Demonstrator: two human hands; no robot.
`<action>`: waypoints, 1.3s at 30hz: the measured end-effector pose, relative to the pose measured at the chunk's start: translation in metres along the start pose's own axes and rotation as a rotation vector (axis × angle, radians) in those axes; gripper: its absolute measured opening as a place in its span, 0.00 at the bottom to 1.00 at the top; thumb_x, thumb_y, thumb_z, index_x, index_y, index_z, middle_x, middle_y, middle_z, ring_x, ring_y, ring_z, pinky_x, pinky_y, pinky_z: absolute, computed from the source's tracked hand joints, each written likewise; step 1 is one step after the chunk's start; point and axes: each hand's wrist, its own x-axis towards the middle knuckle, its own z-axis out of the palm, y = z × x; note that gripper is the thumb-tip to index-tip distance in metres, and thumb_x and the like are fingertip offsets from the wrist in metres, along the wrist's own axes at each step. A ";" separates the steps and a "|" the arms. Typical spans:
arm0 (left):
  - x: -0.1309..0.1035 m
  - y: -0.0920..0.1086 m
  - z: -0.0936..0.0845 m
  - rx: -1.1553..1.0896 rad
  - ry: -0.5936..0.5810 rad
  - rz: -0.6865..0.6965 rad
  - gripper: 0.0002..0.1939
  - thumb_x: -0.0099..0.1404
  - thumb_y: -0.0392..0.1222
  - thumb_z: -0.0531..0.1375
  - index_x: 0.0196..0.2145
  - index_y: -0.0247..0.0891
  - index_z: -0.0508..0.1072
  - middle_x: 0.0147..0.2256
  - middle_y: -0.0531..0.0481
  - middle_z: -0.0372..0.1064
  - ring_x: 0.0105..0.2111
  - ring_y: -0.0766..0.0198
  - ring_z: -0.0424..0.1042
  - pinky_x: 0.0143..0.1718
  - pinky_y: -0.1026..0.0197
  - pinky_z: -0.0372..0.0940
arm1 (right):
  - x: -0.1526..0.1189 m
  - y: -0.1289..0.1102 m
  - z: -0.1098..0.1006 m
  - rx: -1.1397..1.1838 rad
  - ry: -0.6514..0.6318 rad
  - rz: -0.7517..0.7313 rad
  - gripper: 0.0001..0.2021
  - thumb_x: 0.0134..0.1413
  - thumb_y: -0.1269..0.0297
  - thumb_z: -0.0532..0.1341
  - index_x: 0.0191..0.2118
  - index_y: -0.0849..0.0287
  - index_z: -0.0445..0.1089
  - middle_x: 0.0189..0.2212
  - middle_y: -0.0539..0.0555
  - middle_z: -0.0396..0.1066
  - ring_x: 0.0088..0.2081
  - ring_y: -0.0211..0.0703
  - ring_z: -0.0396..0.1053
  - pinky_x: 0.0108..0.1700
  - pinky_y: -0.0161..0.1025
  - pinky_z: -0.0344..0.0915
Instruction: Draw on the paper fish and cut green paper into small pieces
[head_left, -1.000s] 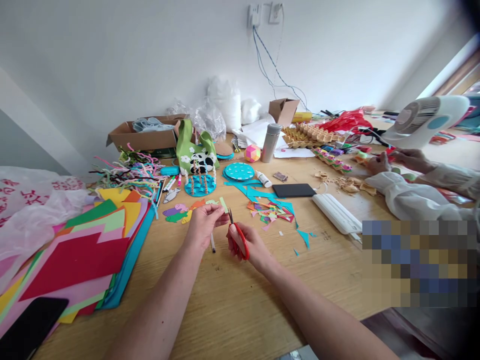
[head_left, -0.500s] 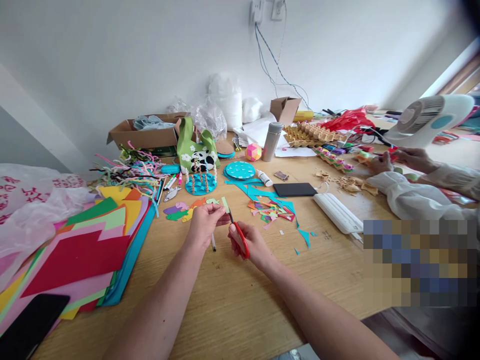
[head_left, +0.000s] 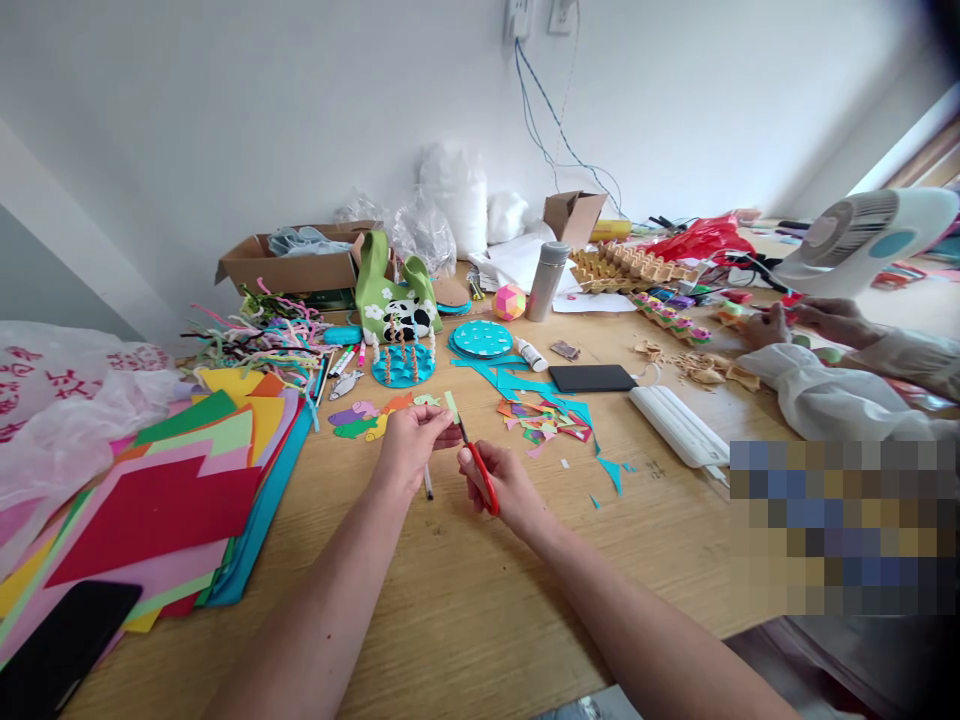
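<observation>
Pinched between the fingertips of my left hand [head_left: 414, 445] is a small light green paper piece [head_left: 451, 404]. My right hand [head_left: 501, 480] grips red-handled scissors [head_left: 486, 482], whose blades point up and left at the green piece. Just beyond my left hand lie paper fish cutouts [head_left: 352, 420] in purple, green, orange and yellow. A pen [head_left: 428, 484] rests on the table between my forearms. Coloured paper scraps [head_left: 540, 420] and blue offcuts [head_left: 611, 474] are scattered beyond and to the right of my right hand.
Stacked coloured sheets [head_left: 165, 510] and a black phone [head_left: 71, 640] are at the left. Farther back stand a green panda bag [head_left: 397, 305], blue discs [head_left: 481, 340] and a grey bottle [head_left: 547, 282]. A white power strip [head_left: 679, 428] lies right; another person's hands [head_left: 817, 320] work beyond it.
The view has shifted very slightly. My hands, the scissors and the green piece keep nearly the same places.
</observation>
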 end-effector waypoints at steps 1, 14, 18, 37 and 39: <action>0.000 0.000 0.000 -0.003 -0.002 -0.001 0.10 0.49 0.39 0.69 0.26 0.30 0.74 0.23 0.47 0.75 0.23 0.63 0.74 0.31 0.61 0.72 | 0.000 0.000 0.000 0.001 0.000 0.002 0.29 0.47 0.32 0.56 0.25 0.58 0.59 0.12 0.44 0.60 0.12 0.31 0.56 0.14 0.30 0.49; -0.001 0.002 0.002 0.000 0.015 -0.027 0.09 0.49 0.38 0.69 0.25 0.31 0.74 0.22 0.47 0.74 0.22 0.64 0.74 0.30 0.61 0.72 | -0.003 -0.001 0.000 0.099 -0.047 0.022 0.27 0.50 0.34 0.56 0.27 0.59 0.60 0.12 0.44 0.61 0.13 0.31 0.58 0.14 0.29 0.51; -0.002 0.002 0.002 0.003 0.019 -0.035 0.08 0.49 0.38 0.69 0.24 0.32 0.74 0.22 0.47 0.74 0.22 0.64 0.74 0.30 0.61 0.72 | -0.003 -0.001 0.000 0.090 -0.032 0.024 0.28 0.50 0.34 0.56 0.27 0.59 0.61 0.12 0.44 0.62 0.12 0.30 0.57 0.14 0.28 0.50; -0.001 0.001 0.002 -0.002 0.006 -0.032 0.08 0.49 0.38 0.68 0.24 0.32 0.74 0.22 0.48 0.74 0.23 0.63 0.74 0.31 0.60 0.72 | -0.002 0.003 0.001 0.047 0.006 0.032 0.28 0.48 0.33 0.57 0.26 0.57 0.58 0.11 0.44 0.60 0.11 0.31 0.56 0.14 0.29 0.50; -0.001 0.001 0.002 -0.004 0.007 -0.036 0.07 0.49 0.38 0.68 0.24 0.32 0.74 0.22 0.48 0.74 0.23 0.63 0.74 0.31 0.61 0.72 | -0.003 0.002 0.001 0.041 0.010 0.035 0.28 0.48 0.33 0.57 0.26 0.57 0.58 0.11 0.44 0.61 0.11 0.31 0.57 0.14 0.29 0.50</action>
